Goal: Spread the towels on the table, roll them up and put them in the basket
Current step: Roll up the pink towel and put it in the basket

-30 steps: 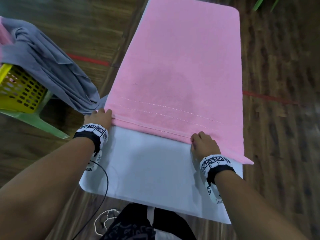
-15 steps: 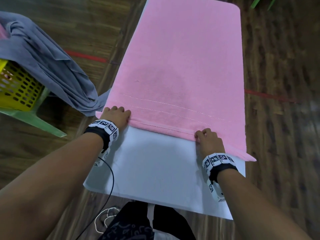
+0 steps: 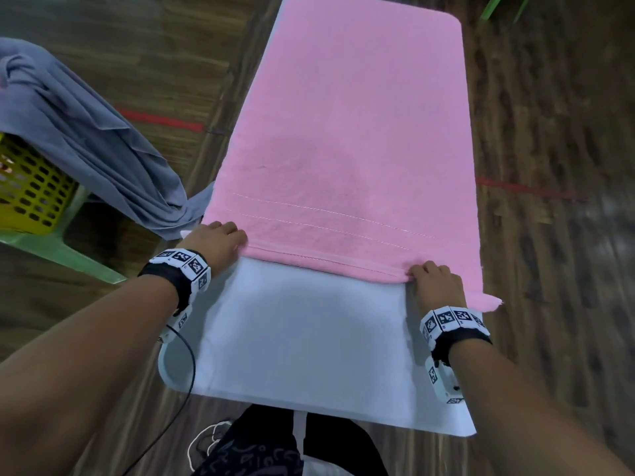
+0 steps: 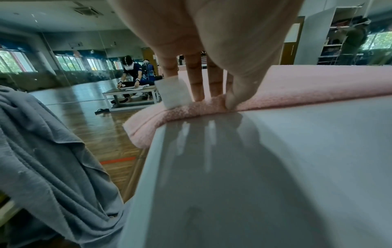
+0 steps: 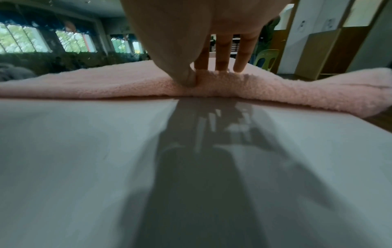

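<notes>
Rolled hem farther up pink towel (image 3: 347, 132); long axis lengthwise on table (image 3: 302, 338).

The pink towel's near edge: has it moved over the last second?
Yes. The pink towel edge has rolled away from the person, baring more white table.

Towel (image 3: 350, 132) on table (image 3: 302, 338); basket (image 3: 27, 194) left.

Pink towel (image 3: 350, 132), pale stitch lines near rolled edge. White table (image 3: 302, 338). Grey towel (image 3: 79, 146) over yellow perforated basket (image 3: 31, 197). Black-and-white checker-tag wristbands (image 3: 185, 266). Brown wood floor (image 3: 556, 235), red tape stripes.
</notes>
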